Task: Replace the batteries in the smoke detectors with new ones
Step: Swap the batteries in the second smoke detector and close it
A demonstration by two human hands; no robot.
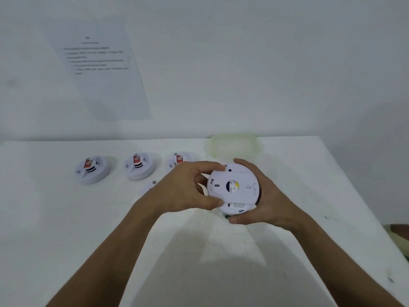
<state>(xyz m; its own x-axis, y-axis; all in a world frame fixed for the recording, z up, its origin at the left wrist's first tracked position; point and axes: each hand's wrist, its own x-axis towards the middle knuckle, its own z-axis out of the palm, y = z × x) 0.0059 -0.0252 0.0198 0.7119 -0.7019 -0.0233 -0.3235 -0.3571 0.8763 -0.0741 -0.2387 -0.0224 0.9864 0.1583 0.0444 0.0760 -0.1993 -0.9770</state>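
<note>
Above the white table point(66, 218), gripped round the rim by left hand point(186, 189) and right hand point(267, 202): smoke detector point(234, 188), back up.

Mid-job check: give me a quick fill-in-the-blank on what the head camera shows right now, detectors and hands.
1. The held smoke detector is gripped by ____ hands, the left hand and the right hand.
2. It is turned with its ____ side toward the camera, showing a round label.
3. ____ other detectors stand in a row at the back of the table, the rightmost partly hidden by the left hand.
4. A sheet of ____ hangs on the wall.

Missing words: both; back; Three; paper
</note>
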